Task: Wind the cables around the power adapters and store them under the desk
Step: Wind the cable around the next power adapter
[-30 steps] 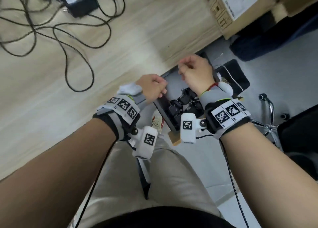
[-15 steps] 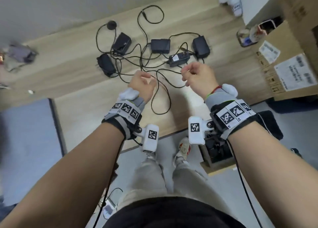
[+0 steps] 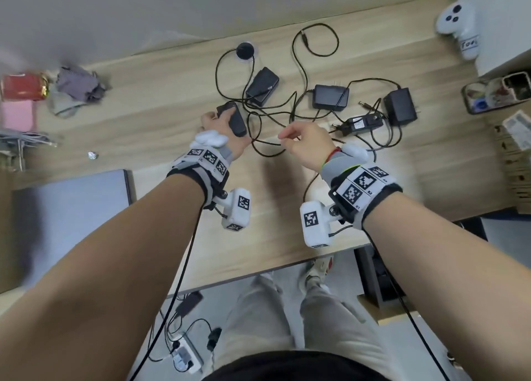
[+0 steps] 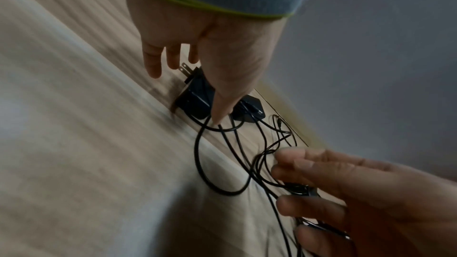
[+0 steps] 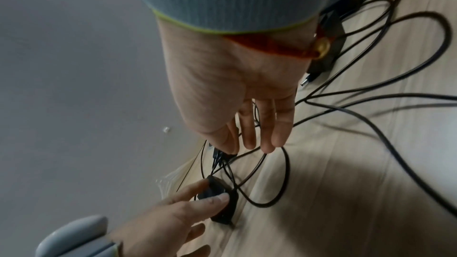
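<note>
Several black power adapters lie on the wooden desk (image 3: 287, 208) in a tangle of black cables (image 3: 267, 147). My left hand (image 3: 218, 116) is on the leftmost adapter (image 3: 237, 123), with the thumb on its near side and the fingers on its far side (image 5: 205, 192). The left wrist view shows that adapter (image 4: 195, 101) under the thumb, plug prongs pointing away. My right hand (image 3: 283, 136) hangs just right of it, fingers nearly straight, tips at a cable loop (image 5: 262, 163). Other adapters (image 3: 263, 86) (image 3: 330, 97) (image 3: 400, 106) lie further back.
A white controller (image 3: 457, 21) sits at the back right above cardboard boxes (image 3: 514, 150). At the left are a red can (image 3: 23, 87), crumpled cloth (image 3: 77, 88) and a grey laptop (image 3: 71, 205). Under the desk stand a box (image 3: 379, 280) and a power strip (image 3: 184, 357).
My hands rose as fists from the box under the desk to above the desktop. Now the left has come down onto an adapter and the right has uncurled toward the cables.
</note>
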`<state>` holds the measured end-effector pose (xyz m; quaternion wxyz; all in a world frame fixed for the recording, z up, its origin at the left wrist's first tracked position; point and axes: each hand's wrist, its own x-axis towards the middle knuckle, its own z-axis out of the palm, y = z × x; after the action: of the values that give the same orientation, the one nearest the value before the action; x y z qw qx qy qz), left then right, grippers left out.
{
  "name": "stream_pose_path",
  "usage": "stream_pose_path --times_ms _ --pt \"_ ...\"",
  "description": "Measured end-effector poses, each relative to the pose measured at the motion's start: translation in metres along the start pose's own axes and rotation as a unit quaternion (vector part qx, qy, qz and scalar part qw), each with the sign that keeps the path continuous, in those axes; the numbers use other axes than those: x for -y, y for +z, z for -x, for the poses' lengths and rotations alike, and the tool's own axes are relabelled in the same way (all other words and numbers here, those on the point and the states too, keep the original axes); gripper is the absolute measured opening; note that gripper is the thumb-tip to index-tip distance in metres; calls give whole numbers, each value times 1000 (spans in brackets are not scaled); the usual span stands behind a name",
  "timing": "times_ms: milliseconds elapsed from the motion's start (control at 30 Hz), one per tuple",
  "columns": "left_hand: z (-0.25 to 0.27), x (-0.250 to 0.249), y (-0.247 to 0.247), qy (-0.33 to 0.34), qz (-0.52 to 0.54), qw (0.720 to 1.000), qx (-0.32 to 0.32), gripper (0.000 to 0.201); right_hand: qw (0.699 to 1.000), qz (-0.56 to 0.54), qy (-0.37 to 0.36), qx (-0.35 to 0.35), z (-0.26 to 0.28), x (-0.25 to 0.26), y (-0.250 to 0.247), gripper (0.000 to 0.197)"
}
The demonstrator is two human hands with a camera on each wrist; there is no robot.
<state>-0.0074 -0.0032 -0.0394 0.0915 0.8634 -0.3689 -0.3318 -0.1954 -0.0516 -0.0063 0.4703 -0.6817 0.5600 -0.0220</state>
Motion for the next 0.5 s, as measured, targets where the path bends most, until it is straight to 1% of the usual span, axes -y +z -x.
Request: stream_pose_path --times_ms 67,200,300,367,433,500 --pt "-3 0 1 8 -12 1000 28 90 1000 7 1 11 -3 4 4 18" --pt "-3 6 -4 64 -24 996 48 78 999 20 3 33 -6 11 13 17" --pt "6 14 -7 90 -71 990 82 77 998 24 7 54 -3 14 22 15" --pt "16 20 -2 94 -45 991 83 68 997 37 15 69 -2 12 30 15" --pt "26 25 2 86 -12 994 72 53 994 61 26 84 0 7 40 22" --pt "30 29 5 90 -22 993 75 42 992 82 27 91 2 4 47 30"
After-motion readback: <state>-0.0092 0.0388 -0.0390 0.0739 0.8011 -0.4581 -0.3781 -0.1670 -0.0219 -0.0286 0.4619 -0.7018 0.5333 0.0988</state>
